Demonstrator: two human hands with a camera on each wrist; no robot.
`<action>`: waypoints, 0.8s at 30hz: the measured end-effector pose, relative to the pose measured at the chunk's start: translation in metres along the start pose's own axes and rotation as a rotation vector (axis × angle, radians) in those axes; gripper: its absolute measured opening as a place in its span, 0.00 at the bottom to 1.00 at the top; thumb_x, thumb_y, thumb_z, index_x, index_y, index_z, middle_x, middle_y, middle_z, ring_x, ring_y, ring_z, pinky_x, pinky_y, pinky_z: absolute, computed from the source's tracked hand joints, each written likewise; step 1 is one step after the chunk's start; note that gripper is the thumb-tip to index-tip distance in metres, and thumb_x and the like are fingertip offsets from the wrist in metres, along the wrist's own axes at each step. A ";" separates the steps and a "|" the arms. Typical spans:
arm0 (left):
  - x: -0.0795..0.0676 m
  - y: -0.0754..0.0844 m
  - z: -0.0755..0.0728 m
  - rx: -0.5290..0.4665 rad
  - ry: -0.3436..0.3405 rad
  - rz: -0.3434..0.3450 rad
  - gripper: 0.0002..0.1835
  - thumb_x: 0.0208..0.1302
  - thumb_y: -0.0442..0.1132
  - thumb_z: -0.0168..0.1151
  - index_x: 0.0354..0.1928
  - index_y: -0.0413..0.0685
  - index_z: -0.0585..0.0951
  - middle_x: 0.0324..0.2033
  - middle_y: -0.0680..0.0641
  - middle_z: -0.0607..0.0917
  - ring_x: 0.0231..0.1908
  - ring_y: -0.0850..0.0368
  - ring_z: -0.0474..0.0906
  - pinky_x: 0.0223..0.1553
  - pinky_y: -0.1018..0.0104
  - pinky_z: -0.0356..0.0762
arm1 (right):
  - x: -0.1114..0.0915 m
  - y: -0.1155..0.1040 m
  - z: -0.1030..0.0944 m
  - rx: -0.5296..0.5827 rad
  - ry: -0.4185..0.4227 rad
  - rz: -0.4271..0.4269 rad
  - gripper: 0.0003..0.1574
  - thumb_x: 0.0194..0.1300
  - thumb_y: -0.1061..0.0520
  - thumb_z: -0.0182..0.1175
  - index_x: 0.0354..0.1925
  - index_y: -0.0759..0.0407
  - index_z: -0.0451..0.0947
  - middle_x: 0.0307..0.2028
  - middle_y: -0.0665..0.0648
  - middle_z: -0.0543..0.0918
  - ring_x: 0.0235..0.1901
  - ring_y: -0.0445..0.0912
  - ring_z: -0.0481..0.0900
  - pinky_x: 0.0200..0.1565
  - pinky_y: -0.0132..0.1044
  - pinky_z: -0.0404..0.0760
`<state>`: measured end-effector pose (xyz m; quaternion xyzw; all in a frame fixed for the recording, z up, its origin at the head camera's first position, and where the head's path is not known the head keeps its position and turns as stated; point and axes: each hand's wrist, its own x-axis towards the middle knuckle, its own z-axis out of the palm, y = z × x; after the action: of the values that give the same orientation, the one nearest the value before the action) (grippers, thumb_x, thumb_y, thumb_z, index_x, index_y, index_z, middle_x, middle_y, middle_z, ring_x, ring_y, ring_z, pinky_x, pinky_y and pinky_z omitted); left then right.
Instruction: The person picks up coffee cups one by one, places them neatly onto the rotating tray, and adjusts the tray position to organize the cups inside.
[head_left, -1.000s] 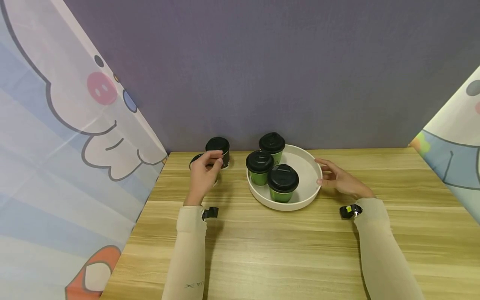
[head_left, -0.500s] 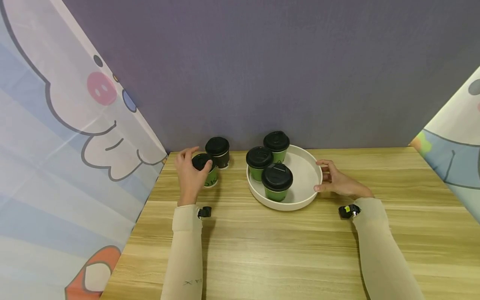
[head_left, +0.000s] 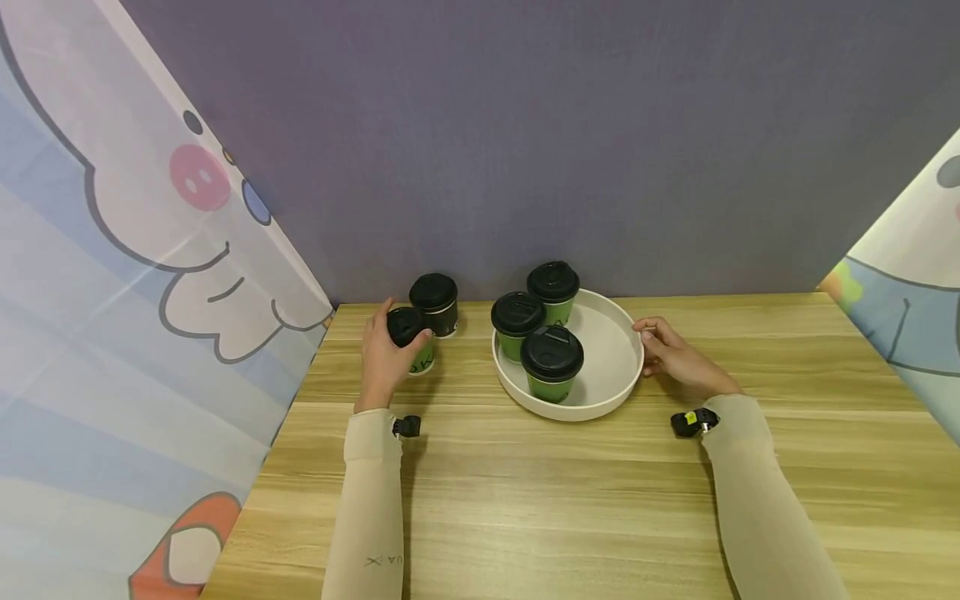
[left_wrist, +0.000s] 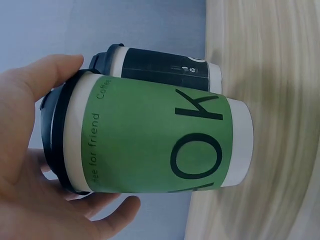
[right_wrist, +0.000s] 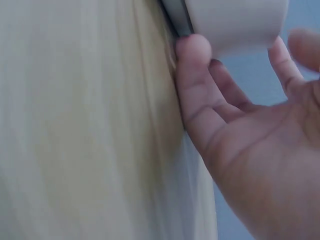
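My left hand (head_left: 384, 357) holds a green paper coffee cup (head_left: 422, 357) by its black lid, thumb on one side and fingers on the other. In the left wrist view this cup (left_wrist: 160, 135) has dark lettering and its white base is near the wood. A dark-sleeved coffee cup (head_left: 442, 319) with a black lid stands just behind it. At the right, my right hand (head_left: 678, 358) touches the outer rim of a round white tray (head_left: 611, 404). Close up, its fingertips (right_wrist: 195, 50) meet the tray wall (right_wrist: 240, 25). Three green lidded cups (head_left: 551, 387) stand in the tray's left part.
The wooden table (head_left: 525, 500) runs back to a grey-purple panel (head_left: 525, 150). A cartoon-printed sheet (head_left: 150, 333) borders the left side, and another printed sheet (head_left: 900, 333) stands at the right. The tray's back edge is close to the panel.
My left hand has moved left and down around the green cup's lid. The cups in the tray have shifted slightly. My right hand stays at the rim, its fingers rearranged.
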<state>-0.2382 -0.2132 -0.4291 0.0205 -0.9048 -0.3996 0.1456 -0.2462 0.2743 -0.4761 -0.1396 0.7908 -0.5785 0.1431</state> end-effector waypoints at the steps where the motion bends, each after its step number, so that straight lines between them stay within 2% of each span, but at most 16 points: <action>1: 0.000 -0.001 0.000 -0.004 -0.002 -0.002 0.49 0.64 0.56 0.71 0.80 0.52 0.57 0.75 0.35 0.62 0.73 0.34 0.61 0.70 0.36 0.63 | 0.001 0.000 0.001 0.018 0.012 0.000 0.28 0.85 0.47 0.36 0.69 0.65 0.51 0.56 0.68 0.66 0.38 0.40 0.78 0.41 0.35 0.82; 3: 0.001 -0.003 0.000 -0.012 -0.012 -0.006 0.49 0.64 0.57 0.71 0.80 0.50 0.58 0.74 0.35 0.63 0.71 0.34 0.63 0.70 0.36 0.64 | 0.003 0.001 0.003 0.028 0.039 -0.003 0.26 0.85 0.49 0.37 0.68 0.65 0.53 0.55 0.65 0.67 0.36 0.40 0.78 0.38 0.35 0.82; 7: 0.002 -0.006 -0.001 -0.019 -0.033 -0.009 0.50 0.63 0.60 0.71 0.79 0.47 0.59 0.72 0.35 0.64 0.69 0.35 0.66 0.68 0.36 0.66 | 0.004 0.002 0.002 0.037 0.062 -0.008 0.24 0.85 0.51 0.39 0.67 0.66 0.54 0.58 0.63 0.65 0.36 0.39 0.78 0.37 0.35 0.83; 16: 0.001 -0.007 -0.003 0.013 -0.072 0.005 0.52 0.61 0.57 0.73 0.81 0.52 0.56 0.73 0.36 0.63 0.69 0.35 0.66 0.69 0.37 0.66 | -0.002 0.005 -0.007 0.098 0.010 -0.007 0.29 0.82 0.53 0.47 0.72 0.56 0.49 0.65 0.78 0.62 0.42 0.37 0.82 0.41 0.36 0.86; 24: 0.000 -0.005 -0.004 0.007 -0.054 -0.014 0.52 0.59 0.55 0.75 0.80 0.49 0.58 0.70 0.35 0.67 0.66 0.35 0.68 0.67 0.37 0.68 | -0.005 0.007 -0.012 0.075 -0.043 0.030 0.40 0.80 0.56 0.53 0.77 0.61 0.44 0.70 0.83 0.58 0.45 0.36 0.82 0.44 0.38 0.86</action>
<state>-0.2378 -0.2198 -0.4298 0.0166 -0.9096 -0.3980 0.1180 -0.2465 0.2884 -0.4787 -0.1346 0.7674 -0.6022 0.1740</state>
